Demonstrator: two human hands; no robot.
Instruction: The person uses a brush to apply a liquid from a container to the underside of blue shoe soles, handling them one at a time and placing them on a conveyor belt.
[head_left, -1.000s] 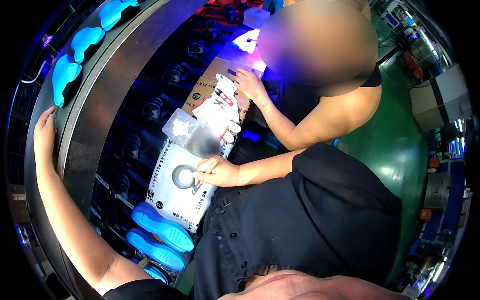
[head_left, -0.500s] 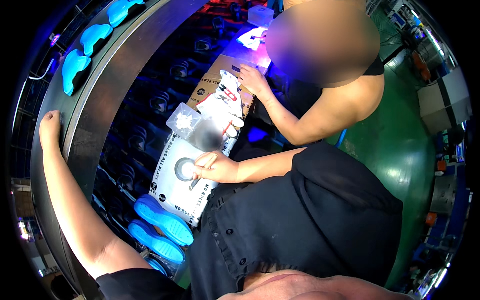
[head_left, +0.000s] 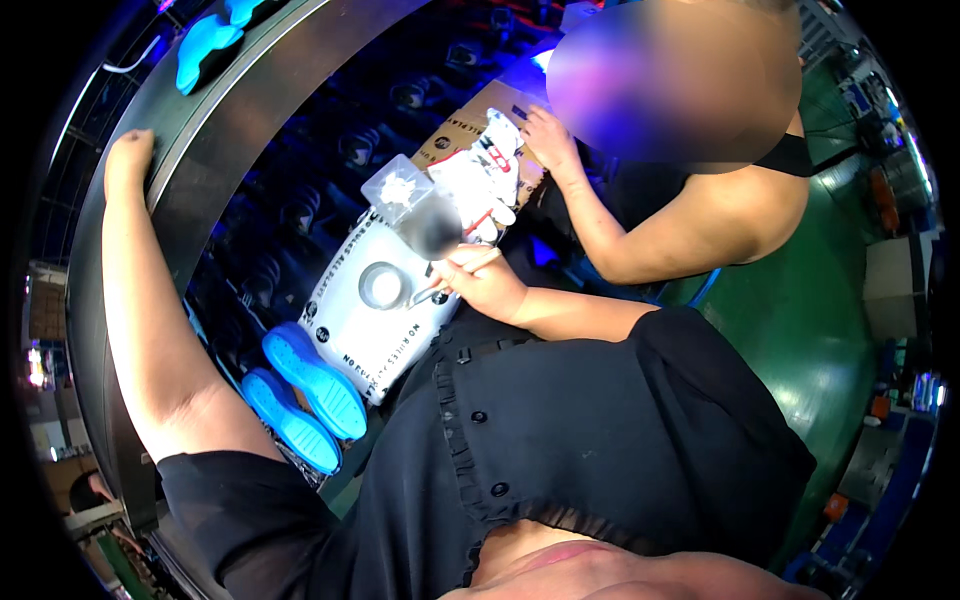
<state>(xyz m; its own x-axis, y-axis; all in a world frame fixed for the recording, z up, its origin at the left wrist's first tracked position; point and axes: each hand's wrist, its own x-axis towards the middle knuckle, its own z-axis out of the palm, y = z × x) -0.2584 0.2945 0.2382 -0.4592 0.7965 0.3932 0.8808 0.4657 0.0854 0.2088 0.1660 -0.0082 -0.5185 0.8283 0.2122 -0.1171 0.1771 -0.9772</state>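
Right hand has pulled out to 3 o'clock of the round grey cup of white liquid; its fingertips were at the rim half a second ago. Fingers pinch a slim pale-handled brush, dark tip beside cup. Cup sits on a white printed sheet. Left hand: fingers curled over black belt, can't tell if holding; bright-blue moulded shoe part at its 1 o'clock, apart.

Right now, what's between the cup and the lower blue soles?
In the head view, only a bare stretch of the white cover with black printing lies between the cup and the lower blue soles.
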